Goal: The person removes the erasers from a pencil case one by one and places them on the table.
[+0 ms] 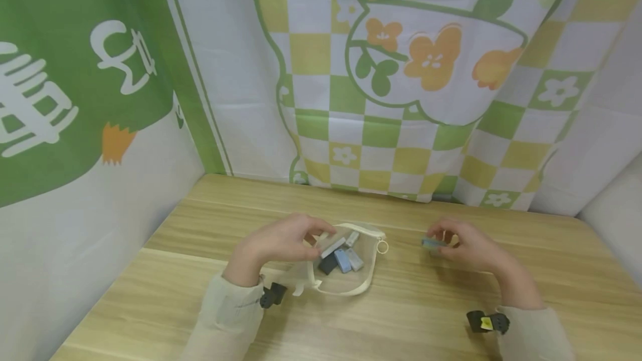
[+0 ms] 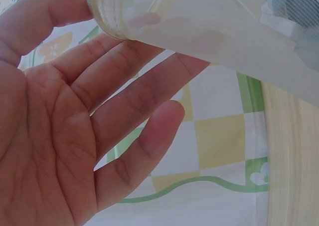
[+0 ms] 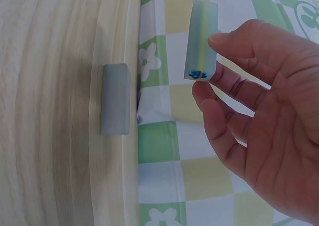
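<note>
My left hand (image 1: 283,241) holds the left rim of a translucent zip pouch (image 1: 343,293), its edge between thumb and fingers in the left wrist view. Inside the open pouch lie a blue block (image 1: 343,260), a dark block (image 1: 327,264), a grey block (image 1: 354,259) and a pale flat piece (image 1: 334,244) by my fingertips. Off to the right, my right hand (image 1: 466,247) pinches a pale blue-green eraser (image 3: 200,41) with a yellow stripe and a blue print on its end. A plain grey block (image 3: 115,100) rests on the table, apart from the fingers.
Everything stands on a wooden table (image 1: 401,322). Behind its far edge hangs a green, yellow and white checked curtain (image 1: 381,127), with a green and white cloth (image 1: 100,99) at the left. A ring pull (image 1: 383,247) hangs at the pouch's right corner.
</note>
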Tool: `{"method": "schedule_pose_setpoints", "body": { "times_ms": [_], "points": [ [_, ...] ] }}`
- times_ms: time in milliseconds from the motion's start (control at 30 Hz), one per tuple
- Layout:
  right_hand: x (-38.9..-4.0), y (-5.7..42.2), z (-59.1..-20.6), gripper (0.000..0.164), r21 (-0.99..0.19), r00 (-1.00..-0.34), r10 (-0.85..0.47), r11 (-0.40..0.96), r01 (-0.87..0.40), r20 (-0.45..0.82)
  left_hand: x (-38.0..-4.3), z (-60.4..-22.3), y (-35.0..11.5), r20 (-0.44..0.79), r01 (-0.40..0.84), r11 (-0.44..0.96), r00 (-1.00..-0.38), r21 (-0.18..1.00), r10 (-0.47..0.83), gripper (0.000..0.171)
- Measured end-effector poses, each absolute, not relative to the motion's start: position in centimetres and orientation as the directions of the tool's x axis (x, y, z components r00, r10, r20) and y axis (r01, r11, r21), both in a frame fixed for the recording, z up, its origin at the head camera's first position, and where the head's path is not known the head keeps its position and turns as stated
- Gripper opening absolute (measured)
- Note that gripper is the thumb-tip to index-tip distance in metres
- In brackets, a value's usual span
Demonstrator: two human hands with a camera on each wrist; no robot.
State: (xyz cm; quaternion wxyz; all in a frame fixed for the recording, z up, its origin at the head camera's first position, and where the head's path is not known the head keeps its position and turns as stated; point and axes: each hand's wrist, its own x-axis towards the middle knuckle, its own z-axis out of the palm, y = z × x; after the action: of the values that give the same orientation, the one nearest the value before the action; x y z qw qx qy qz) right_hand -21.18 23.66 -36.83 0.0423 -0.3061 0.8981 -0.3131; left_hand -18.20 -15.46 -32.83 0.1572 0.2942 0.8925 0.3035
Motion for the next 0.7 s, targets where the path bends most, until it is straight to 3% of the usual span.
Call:
{"method": "schedule_pose_setpoints", "body": {
  "times_ms": [700],
  "points": [
    [-21.1, 25.4, -37.5, 0.027, -0.568, -0.826, -0.549, 0.643, -0.514, 0.126, -18.2, -32.7, -15.5, -0.096, 0.434, 0.655, -0.785, 0.619, 0.611, 0.054]
  ]
}}
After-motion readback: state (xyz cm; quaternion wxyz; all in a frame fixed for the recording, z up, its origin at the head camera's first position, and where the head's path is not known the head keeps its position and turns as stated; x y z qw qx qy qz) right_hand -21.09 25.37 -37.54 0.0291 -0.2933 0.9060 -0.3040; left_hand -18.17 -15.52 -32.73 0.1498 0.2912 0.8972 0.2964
